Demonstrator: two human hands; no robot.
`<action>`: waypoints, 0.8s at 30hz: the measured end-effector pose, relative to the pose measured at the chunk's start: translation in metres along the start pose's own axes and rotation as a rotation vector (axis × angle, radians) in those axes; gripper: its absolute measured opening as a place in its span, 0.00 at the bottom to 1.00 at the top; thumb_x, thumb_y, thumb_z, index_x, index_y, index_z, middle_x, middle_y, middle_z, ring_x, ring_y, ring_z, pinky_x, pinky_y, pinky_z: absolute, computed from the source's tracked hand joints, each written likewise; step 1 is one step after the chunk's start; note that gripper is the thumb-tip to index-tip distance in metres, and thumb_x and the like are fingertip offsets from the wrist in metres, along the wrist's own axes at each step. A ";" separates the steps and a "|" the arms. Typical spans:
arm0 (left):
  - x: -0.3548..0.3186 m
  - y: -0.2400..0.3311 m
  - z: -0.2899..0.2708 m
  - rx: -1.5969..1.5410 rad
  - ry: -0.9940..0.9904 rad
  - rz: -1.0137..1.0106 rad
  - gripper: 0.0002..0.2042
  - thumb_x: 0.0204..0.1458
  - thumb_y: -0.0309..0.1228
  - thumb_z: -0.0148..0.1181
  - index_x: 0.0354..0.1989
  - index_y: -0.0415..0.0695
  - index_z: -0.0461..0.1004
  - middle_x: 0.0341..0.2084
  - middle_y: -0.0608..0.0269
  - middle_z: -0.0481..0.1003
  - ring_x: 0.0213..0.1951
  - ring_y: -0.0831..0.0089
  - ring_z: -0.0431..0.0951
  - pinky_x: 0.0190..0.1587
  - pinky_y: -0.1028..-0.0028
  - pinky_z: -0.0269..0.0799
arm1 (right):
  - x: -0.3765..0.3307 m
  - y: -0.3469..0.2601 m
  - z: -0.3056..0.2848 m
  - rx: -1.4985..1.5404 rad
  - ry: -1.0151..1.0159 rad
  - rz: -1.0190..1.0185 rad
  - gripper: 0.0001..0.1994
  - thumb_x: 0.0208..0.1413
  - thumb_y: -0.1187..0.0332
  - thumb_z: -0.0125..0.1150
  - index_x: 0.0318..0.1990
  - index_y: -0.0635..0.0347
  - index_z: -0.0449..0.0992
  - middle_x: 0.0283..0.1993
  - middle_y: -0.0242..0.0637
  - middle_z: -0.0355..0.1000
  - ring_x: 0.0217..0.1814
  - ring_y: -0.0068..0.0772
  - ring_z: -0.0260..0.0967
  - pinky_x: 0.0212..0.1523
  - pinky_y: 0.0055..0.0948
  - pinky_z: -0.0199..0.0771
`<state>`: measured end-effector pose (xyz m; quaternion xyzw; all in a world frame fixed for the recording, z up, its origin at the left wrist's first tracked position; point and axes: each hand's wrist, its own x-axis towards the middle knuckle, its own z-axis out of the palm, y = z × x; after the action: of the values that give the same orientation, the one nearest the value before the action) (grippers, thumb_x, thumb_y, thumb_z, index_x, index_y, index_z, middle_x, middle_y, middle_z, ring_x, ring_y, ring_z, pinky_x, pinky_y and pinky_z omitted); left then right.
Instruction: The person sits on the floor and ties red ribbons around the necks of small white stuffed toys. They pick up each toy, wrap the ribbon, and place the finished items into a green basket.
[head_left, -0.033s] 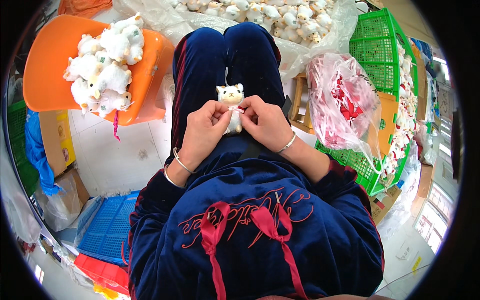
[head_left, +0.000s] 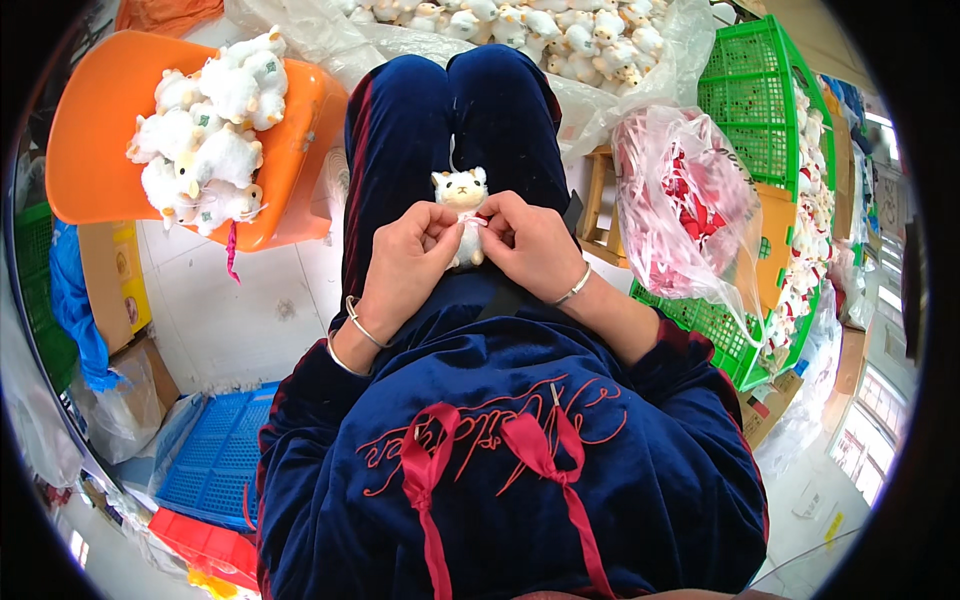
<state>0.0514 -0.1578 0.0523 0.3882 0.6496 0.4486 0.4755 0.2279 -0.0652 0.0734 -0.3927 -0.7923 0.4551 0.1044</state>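
A small white plush toy animal (head_left: 462, 188) with a cream face and tan-tipped ears sits face up in my lap, between my thighs. Around its neck runs a thin ribbon (head_left: 474, 217), pale pink with a dark red part at the right side. My left hand (head_left: 408, 255) pinches at the neck from the left, thumb and forefinger together on the ribbon. From the right, my right hand (head_left: 532, 245) pinches the ribbon's other side, close to the red part. The fingertips hide most of the ribbon, and the toy's lower sides are partly covered.
Several white plush toys (head_left: 225, 120) are heaped on an orange chair (head_left: 100, 130) at left. A clear bag of ribbons (head_left: 685, 200) stands at right, beside green crates (head_left: 745, 75) with more toys. Beyond my knees lies a plastic sheet (head_left: 685, 65) full of toys. A blue crate (head_left: 215, 455) is lower left.
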 end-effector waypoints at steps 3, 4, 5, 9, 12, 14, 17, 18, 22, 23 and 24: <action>-0.001 0.004 -0.003 0.042 -0.046 -0.023 0.07 0.59 0.25 0.68 0.41 0.36 0.79 0.27 0.73 0.77 0.28 0.90 0.71 0.32 0.86 0.70 | 0.004 -0.003 -0.002 0.013 0.014 -0.020 0.09 0.58 0.73 0.67 0.43 0.64 0.76 0.28 0.40 0.78 0.28 0.34 0.79 0.31 0.29 0.76; -0.001 0.005 -0.004 0.052 -0.064 -0.032 0.07 0.59 0.25 0.68 0.41 0.36 0.79 0.27 0.73 0.77 0.28 0.90 0.71 0.32 0.86 0.70 | 0.004 -0.002 -0.002 0.003 0.011 -0.018 0.09 0.58 0.73 0.67 0.43 0.64 0.76 0.28 0.40 0.78 0.28 0.34 0.79 0.31 0.29 0.76; -0.002 0.004 -0.004 0.074 -0.060 -0.011 0.07 0.59 0.25 0.68 0.41 0.36 0.79 0.26 0.72 0.77 0.27 0.89 0.71 0.32 0.85 0.70 | 0.005 -0.002 -0.002 -0.007 0.006 -0.018 0.08 0.58 0.73 0.67 0.42 0.64 0.76 0.27 0.40 0.78 0.28 0.35 0.79 0.31 0.29 0.76; -0.005 0.000 -0.005 0.185 -0.025 0.116 0.06 0.58 0.25 0.68 0.39 0.36 0.79 0.25 0.67 0.77 0.26 0.85 0.72 0.32 0.82 0.71 | 0.007 0.004 0.001 -0.030 0.013 -0.036 0.07 0.59 0.72 0.65 0.41 0.64 0.76 0.27 0.42 0.77 0.27 0.35 0.78 0.31 0.30 0.75; -0.010 -0.004 -0.005 0.226 0.007 0.199 0.05 0.56 0.24 0.68 0.38 0.37 0.78 0.27 0.64 0.77 0.27 0.79 0.75 0.32 0.79 0.72 | 0.007 0.006 0.001 -0.037 0.022 -0.072 0.06 0.62 0.71 0.64 0.41 0.65 0.75 0.28 0.45 0.77 0.28 0.41 0.79 0.32 0.34 0.76; -0.012 -0.004 -0.006 0.261 -0.023 0.231 0.05 0.56 0.24 0.68 0.37 0.37 0.78 0.29 0.62 0.77 0.28 0.75 0.76 0.33 0.78 0.72 | 0.007 0.008 0.002 -0.048 0.054 -0.086 0.07 0.63 0.71 0.63 0.40 0.65 0.74 0.29 0.48 0.77 0.30 0.46 0.79 0.33 0.37 0.76; -0.012 0.001 -0.012 0.366 -0.067 0.349 0.05 0.54 0.23 0.68 0.35 0.37 0.77 0.32 0.60 0.76 0.30 0.69 0.77 0.34 0.74 0.73 | 0.008 0.007 0.004 -0.050 0.063 -0.077 0.07 0.65 0.70 0.61 0.40 0.65 0.73 0.30 0.51 0.77 0.32 0.53 0.78 0.34 0.41 0.76; -0.008 0.004 -0.013 0.407 -0.029 0.443 0.05 0.54 0.22 0.68 0.35 0.37 0.77 0.33 0.60 0.76 0.30 0.67 0.77 0.34 0.73 0.73 | 0.008 0.006 0.005 -0.048 0.059 -0.068 0.08 0.65 0.69 0.61 0.40 0.65 0.73 0.31 0.51 0.77 0.33 0.55 0.78 0.34 0.42 0.76; -0.010 0.005 -0.010 0.308 -0.066 0.345 0.05 0.52 0.21 0.67 0.34 0.37 0.76 0.35 0.58 0.76 0.30 0.62 0.76 0.34 0.68 0.72 | 0.008 0.009 0.003 -0.045 0.030 -0.069 0.07 0.64 0.71 0.62 0.43 0.66 0.73 0.31 0.48 0.78 0.31 0.47 0.79 0.34 0.38 0.77; -0.009 0.006 -0.010 0.328 -0.069 0.310 0.05 0.52 0.21 0.67 0.35 0.37 0.76 0.34 0.57 0.76 0.30 0.62 0.76 0.34 0.68 0.73 | 0.008 0.008 0.002 -0.003 0.016 -0.061 0.07 0.63 0.71 0.62 0.43 0.66 0.73 0.31 0.47 0.78 0.31 0.45 0.79 0.34 0.36 0.77; -0.008 0.009 -0.010 0.349 -0.073 0.276 0.05 0.52 0.20 0.66 0.35 0.37 0.76 0.34 0.57 0.76 0.30 0.61 0.77 0.35 0.69 0.73 | 0.008 0.007 0.002 0.040 0.003 -0.053 0.07 0.63 0.72 0.62 0.43 0.66 0.73 0.31 0.46 0.79 0.31 0.43 0.80 0.34 0.35 0.77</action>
<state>0.0444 -0.1647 0.0640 0.5655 0.6406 0.3760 0.3584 0.2254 -0.0591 0.0652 -0.3702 -0.7930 0.4673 0.1252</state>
